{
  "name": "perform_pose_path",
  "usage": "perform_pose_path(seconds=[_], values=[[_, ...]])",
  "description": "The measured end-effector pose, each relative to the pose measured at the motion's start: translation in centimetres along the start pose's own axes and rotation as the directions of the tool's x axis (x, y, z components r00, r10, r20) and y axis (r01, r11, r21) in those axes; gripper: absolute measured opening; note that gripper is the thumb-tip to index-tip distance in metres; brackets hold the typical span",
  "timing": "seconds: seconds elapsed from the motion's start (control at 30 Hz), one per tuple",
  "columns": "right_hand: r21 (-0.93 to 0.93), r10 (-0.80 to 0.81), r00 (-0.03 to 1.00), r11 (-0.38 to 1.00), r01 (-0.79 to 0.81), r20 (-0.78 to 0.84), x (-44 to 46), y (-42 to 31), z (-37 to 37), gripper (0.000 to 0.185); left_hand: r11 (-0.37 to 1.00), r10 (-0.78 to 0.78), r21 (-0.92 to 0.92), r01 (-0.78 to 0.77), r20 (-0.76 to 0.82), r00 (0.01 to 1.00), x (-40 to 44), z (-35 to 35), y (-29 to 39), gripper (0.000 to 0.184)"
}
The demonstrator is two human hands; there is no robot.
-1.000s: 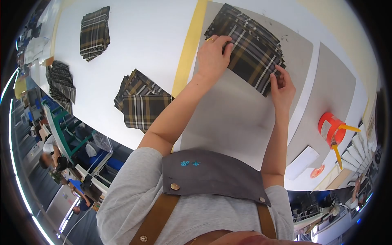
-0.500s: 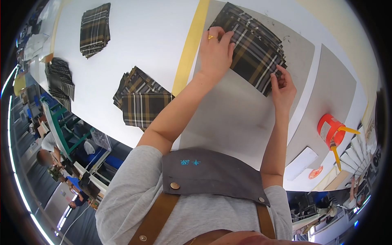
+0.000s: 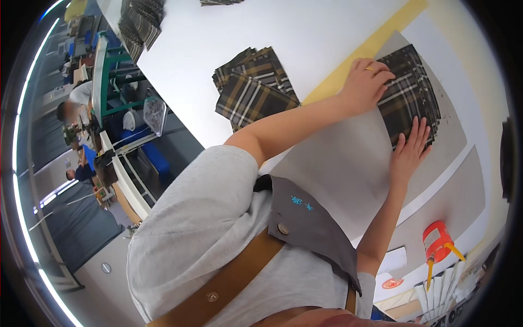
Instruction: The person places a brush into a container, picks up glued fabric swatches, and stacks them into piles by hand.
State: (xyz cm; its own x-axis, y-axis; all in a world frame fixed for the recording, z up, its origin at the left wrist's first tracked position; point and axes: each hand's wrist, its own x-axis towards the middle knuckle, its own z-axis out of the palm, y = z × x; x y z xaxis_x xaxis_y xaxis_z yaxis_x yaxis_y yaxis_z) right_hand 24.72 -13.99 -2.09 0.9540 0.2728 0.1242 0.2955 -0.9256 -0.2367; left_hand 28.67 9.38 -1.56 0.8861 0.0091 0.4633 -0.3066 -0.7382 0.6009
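Note:
A fanned stack of dark plaid fabric pieces [image 3: 406, 92], with brown and white lines, lies on a grey board [image 3: 348, 163]. My left hand [image 3: 366, 87], with a ring on one finger, is at the stack's left edge. Its bent fingers and thumb close on the edge of a fabric piece; the exact grip is partly hidden. My right hand [image 3: 411, 150] rests flat on the near end of the stack, fingers stretched out.
Left of the yellow strip [image 3: 370, 46], more plaid pieces [image 3: 253, 98] lie in an overlapping pile on the white table [image 3: 190, 60]. A striped fabric bundle [image 3: 141, 24] sits at the table edge. A red pot [image 3: 437, 240] with yellow-handled brushes stands at right. Other people work at far left.
The view has turned, shifting the table's contents. My left hand has moved from lying on the stack to its edge, fingers bent. My right hand has flattened onto the near end.

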Motion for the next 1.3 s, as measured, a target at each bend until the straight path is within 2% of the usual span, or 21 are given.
perform_pose_path(seconds=[0.1, 0.17, 0.23, 0.27, 0.33, 0.37, 0.4, 0.47, 0.53, 0.6, 0.63, 0.7, 0.77, 0.8, 0.83, 0.9, 0.97, 1.07, 1.2, 1.27, 1.3], values=[[0.023, 0.014, 1.000, 1.000, -0.014, 0.015, 0.0, 0.0, -0.1, 0.050, 0.982, -0.156, 0.096, 0.162, -0.068, 0.986, -3.0, -8.1, -1.7, 0.043], [0.091, 0.020, 1.000, 0.996, -0.021, 0.018, 0.0, 0.1, -0.1, 0.050, 0.879, -0.319, 0.347, 0.326, -0.079, 0.944, -6.0, -15.0, -3.0, 0.048], [0.206, 0.043, 0.998, 0.977, -0.050, 0.039, 0.1, 0.0, -1.1, 0.052, 0.688, -0.479, 0.569, 0.451, -0.112, 0.871, -9.4, -20.7, -4.1, 0.064], [0.275, 0.043, 0.999, 0.961, -0.044, 0.009, 0.1, 0.1, -1.2, 0.053, 0.554, -0.604, 0.607, 0.570, -0.178, 0.777, -12.3, -22.7, -6.0, 0.074], [0.396, 0.056, 0.997, 0.918, -0.031, -0.052, 0.2, 0.5, -1.4, 0.056, 0.298, -0.851, 0.648, 0.701, -0.153, 0.503, -15.3, -26.5, -7.3, 0.095], [0.428, 0.056, 0.995, 0.904, -0.013, -0.087, 0.2, 0.4, -1.6, 0.057, 0.308, -0.912, 0.515, 0.800, -0.080, 0.403, -15.9, -27.7, -7.6, 0.097], [0.452, 0.062, 0.990, 0.892, 0.002, -0.125, 0.1, 0.1, -1.7, 0.058, 0.275, -0.936, 0.519, 0.809, -0.049, 0.349, -15.6, -28.2, -7.2, 0.091], [0.433, 0.089, 0.971, 0.901, 0.017, -0.223, -0.4, -0.4, -2.3, 0.062, 0.330, -0.921, 0.529, 0.782, -0.003, 0.390, -15.7, -29.0, -7.5, 0.062], [0.456, 0.083, 0.957, 0.888, 0.055, -0.278, -1.1, -2.3, -3.8, 0.060, 0.409, -0.869, 0.602, 0.686, 0.026, 0.495, -14.8, -29.7, -6.5, 0.042], [0.543, 0.081, 0.962, 0.836, 0.078, -0.262, -1.9, -5.1, -4.8, 0.060, 0.431, -0.843, 0.672, 0.602, 0.061, 0.535, -10.6, -29.7, -1.3, 0.027], [0.611, 0.081, 0.972, 0.788, 0.074, -0.222, -2.6, -6.7, -5.2, 0.060, 0.612, -0.684, 0.632, 0.475, 0.120, 0.720, -10.0, -29.7, -0.1, 0.020], [0.911, 0.198, 0.969, 0.357, -0.208, 0.144, -4.5, -10.2, -5.4, 0.067, 0.795, -0.568, 0.393, 0.461, 0.221, 0.793, -6.2, -28.7, 4.9, 0.014], [0.952, 0.138, 0.952, 0.106, -0.287, 0.272, -5.8, -12.5, -4.4, 0.077, 0.732, -0.613, 0.047, 0.680, 0.482, 0.626, -2.9, -27.7, 9.1, 0.013], [0.948, 0.106, 0.942, -0.041, -0.316, 0.319, -6.0, -12.5, -4.4, 0.078, 0.718, -0.523, -0.054, 0.694, 0.617, 0.588, -1.9, -27.6, 10.1, 0.017], [0.921, 0.068, 0.931, -0.187, -0.342, 0.360, -6.1, -12.4, -4.4, 0.079, 0.634, -0.439, -0.204, 0.746, 0.700, 0.563, -1.2, -26.9, 10.7, 0.013], [0.809, -0.020, 0.914, -0.456, -0.369, 0.406, -6.9, -11.4, -3.9, 0.078, 0.525, -0.283, -0.399, 0.752, 0.751, 0.597, -0.7, -24.7, 10.4, 0.010], [0.641, -0.109, 0.908, -0.675, -0.366, 0.404, -8.2, -8.2, -3.1, 0.072, 0.453, -0.229, -0.454, 0.767, 0.772, 0.592, -0.2, -21.7, 10.0, 0.012], [0.804, 0.238, 0.827, -0.473, -0.360, 0.510, -8.6, -5.6, -5.6, 0.054, 0.483, -0.277, -0.432, 0.762, 0.750, 0.601, 0.5, -16.2, 8.8, 0.015], [0.885, 0.531, 0.723, -0.127, -0.448, 0.442, -6.3, -1.6, -7.0, 0.030, 0.607, -0.471, -0.213, 0.765, 0.679, 0.563, 0.9, -9.0, 7.1, 0.017], [0.867, 0.619, 0.705, 0.078, -0.493, 0.345, -4.7, 0.0, -7.1, 0.023, 0.786, -0.426, -0.207, 0.582, 0.500, 0.753, 0.2, -5.6, 6.0, 0.017], [0.874, 0.631, 0.710, 0.100, -0.475, 0.313, -3.8, 0.6, -6.8, 0.022, 0.859, -0.378, -0.182, 0.479, 0.405, 0.832, 0.1, -4.2, 5.5, 0.019]])
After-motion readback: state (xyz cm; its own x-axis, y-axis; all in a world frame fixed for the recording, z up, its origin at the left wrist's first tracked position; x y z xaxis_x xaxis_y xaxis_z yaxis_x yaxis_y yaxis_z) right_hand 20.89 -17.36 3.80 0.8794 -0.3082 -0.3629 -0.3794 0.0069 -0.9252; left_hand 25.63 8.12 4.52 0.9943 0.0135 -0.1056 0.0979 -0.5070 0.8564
